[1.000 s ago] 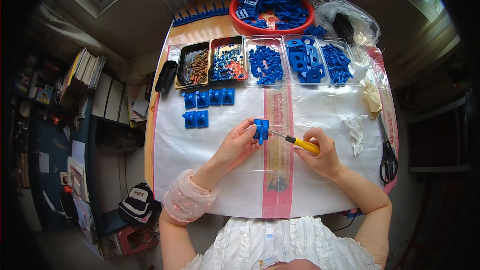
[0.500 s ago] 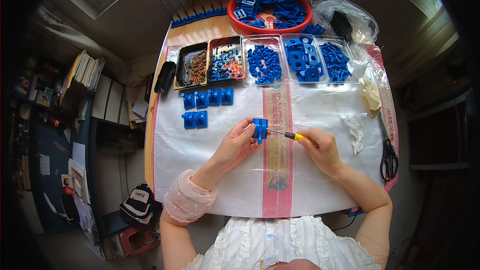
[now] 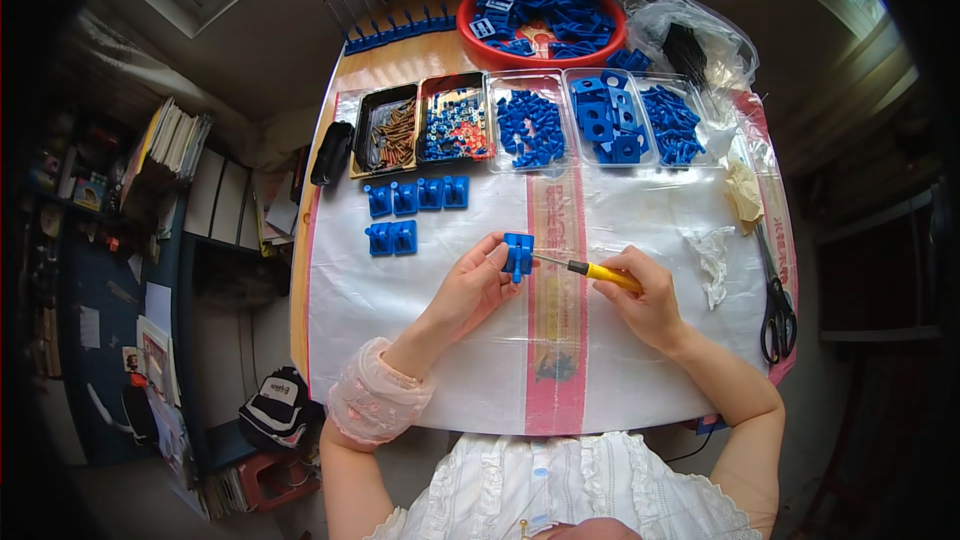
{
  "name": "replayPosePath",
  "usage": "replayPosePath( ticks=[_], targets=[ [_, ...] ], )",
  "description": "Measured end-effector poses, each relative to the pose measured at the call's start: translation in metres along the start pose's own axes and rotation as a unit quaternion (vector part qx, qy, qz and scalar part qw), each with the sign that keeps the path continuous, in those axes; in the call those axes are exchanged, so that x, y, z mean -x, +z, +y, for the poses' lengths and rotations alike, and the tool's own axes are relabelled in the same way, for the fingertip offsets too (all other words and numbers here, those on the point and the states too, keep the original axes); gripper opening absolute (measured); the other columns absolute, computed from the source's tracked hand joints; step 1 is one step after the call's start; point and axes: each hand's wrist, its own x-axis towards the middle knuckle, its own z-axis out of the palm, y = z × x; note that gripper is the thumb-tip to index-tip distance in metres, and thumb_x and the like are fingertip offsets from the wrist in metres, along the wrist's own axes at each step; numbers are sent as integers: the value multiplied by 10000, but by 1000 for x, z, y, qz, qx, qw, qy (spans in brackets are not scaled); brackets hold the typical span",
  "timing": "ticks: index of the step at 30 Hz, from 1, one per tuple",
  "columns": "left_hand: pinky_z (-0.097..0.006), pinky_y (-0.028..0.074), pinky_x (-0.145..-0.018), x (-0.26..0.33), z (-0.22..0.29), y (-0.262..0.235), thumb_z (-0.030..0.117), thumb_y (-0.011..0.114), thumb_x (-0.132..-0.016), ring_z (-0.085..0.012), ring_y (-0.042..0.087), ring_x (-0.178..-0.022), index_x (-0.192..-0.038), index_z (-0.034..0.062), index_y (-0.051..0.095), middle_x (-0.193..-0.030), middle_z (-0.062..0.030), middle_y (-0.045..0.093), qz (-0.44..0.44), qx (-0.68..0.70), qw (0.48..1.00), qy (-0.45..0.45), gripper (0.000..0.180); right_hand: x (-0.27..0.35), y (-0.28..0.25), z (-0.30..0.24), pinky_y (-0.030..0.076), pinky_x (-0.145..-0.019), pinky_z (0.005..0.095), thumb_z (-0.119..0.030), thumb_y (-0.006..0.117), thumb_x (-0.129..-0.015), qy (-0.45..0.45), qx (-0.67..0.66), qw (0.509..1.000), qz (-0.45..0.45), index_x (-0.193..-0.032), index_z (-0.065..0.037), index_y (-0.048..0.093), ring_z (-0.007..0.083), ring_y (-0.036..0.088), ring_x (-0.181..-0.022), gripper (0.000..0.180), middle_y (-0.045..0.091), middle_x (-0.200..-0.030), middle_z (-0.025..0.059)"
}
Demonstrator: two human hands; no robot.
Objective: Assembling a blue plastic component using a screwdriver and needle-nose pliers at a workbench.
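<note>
My left hand (image 3: 470, 285) holds a small blue plastic part (image 3: 517, 253) just above the white sheet (image 3: 420, 340) on the table. My right hand (image 3: 645, 292) grips a yellow-handled screwdriver (image 3: 600, 273), and its metal tip touches the right side of the blue part. Two rows of similar blue parts (image 3: 415, 195) (image 3: 391, 237) lie on the sheet to the left, beyond my left hand.
Clear trays of blue pieces (image 3: 530, 125) (image 3: 610, 120) (image 3: 672, 122), a tray of screws (image 3: 385, 135) and one of mixed small bits (image 3: 455, 125) line the far side. A red bowl (image 3: 540, 15) of blue parts stands behind. Scissors (image 3: 775, 305) lie at the right edge, crumpled plastic (image 3: 712, 255) beside them.
My right hand has slid slightly along the screwdriver handle; the part and the tool stay almost where they were.
</note>
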Motion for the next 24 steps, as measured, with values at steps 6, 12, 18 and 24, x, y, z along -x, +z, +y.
replayPosePath(
  ticks=[6,12,18,24],
  targets=[
    [-214,489,-819,1,0,1,285,459,-1095,-60,581,-954,-1341,103,492,-1166,-47,652,-8,-4,1000,-7,308,3,-1,8,510,-625,355,-52,742,-866,-5,53,998,-28,-1046,6,683,275,669,-721,197,660,-862,125],
    [-197,507,-792,1,2,5,257,457,-1094,-52,594,-918,-1303,88,500,-1168,-92,650,7,10,1000,-7,272,-2,2,-7,503,-635,365,-20,767,-832,-31,7,999,17,-1028,-21,622,277,643,-729,244,612,-856,123],
    [-213,493,-822,0,1,0,282,460,-1094,-60,597,-977,-1324,90,499,-1161,-43,653,-5,4,1000,-5,302,0,2,0,497,-618,341,2,790,-807,-24,-7,1000,17,-955,-11,614,259,629,-704,230,605,-832,112],
    [-225,488,-829,0,2,0,293,464,-1092,-63,592,-989,-1315,94,501,-1162,-50,655,0,5,1000,2,302,1,-1,0,511,-612,330,-52,746,-869,8,34,999,-15,-1020,-5,689,255,679,-732,168,681,-901,135]
  ],
)
